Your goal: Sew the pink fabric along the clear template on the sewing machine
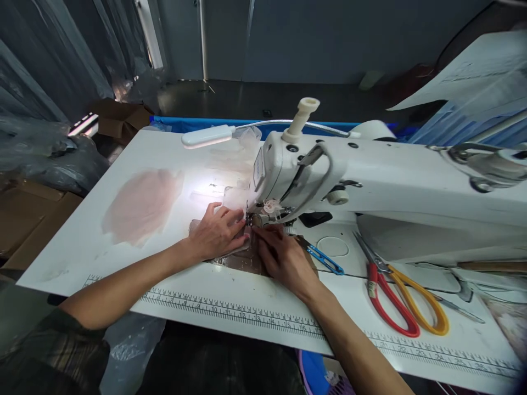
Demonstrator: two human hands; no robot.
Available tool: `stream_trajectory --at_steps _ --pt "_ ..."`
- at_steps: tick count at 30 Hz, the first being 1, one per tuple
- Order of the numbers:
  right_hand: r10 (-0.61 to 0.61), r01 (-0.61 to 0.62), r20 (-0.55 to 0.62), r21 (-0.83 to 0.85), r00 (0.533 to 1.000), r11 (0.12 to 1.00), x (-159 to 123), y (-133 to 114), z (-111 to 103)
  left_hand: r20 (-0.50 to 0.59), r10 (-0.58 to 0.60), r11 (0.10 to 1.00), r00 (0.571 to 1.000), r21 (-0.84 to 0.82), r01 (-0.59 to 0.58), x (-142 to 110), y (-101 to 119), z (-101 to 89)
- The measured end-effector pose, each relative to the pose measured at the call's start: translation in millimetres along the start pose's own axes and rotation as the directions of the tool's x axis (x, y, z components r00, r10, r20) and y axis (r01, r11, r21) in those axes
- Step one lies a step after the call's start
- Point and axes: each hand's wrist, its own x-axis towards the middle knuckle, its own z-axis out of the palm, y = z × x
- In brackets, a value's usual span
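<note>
A white sewing machine [370, 170] stands over the table, its presser foot [249, 219] down between my two hands. Sheer pale fabric [236, 197] lies under and behind the foot. Left of the needle, my left hand [218, 233] rests flat on this fabric with fingers spread. My right hand [284, 258] is close on the other side, its index finger reaching to the foot and its thumb bent in, pinching at the fabric's edge. Its fingertips are partly hidden by the machine head. Blue thread snips [325, 259] lie just right of that hand.
A stack of sheer pink fabric pieces [142, 208] lies on the left of the white table [173, 274]. Scissors with red and yellow handles [405, 304] rest at the right, beside tweezers [461, 310]. A lamp [208, 136] lights the needle area. Cardboard boxes [37, 219] stand left.
</note>
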Motion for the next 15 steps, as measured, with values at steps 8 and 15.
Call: stream_trajectory --at_steps 8,15 --pt "0.323 -0.338 -0.104 -0.216 0.941 0.916 41.7 74.8 -36.0 -0.21 -0.114 0.993 0.971 -0.023 0.112 2.5 -14.1 -12.7" --pt "0.41 -0.404 0.014 -0.149 0.912 0.903 79.2 102.5 -31.5 0.085 -0.395 0.901 0.915 -0.157 0.403 -2.9 -50.9 -8.1"
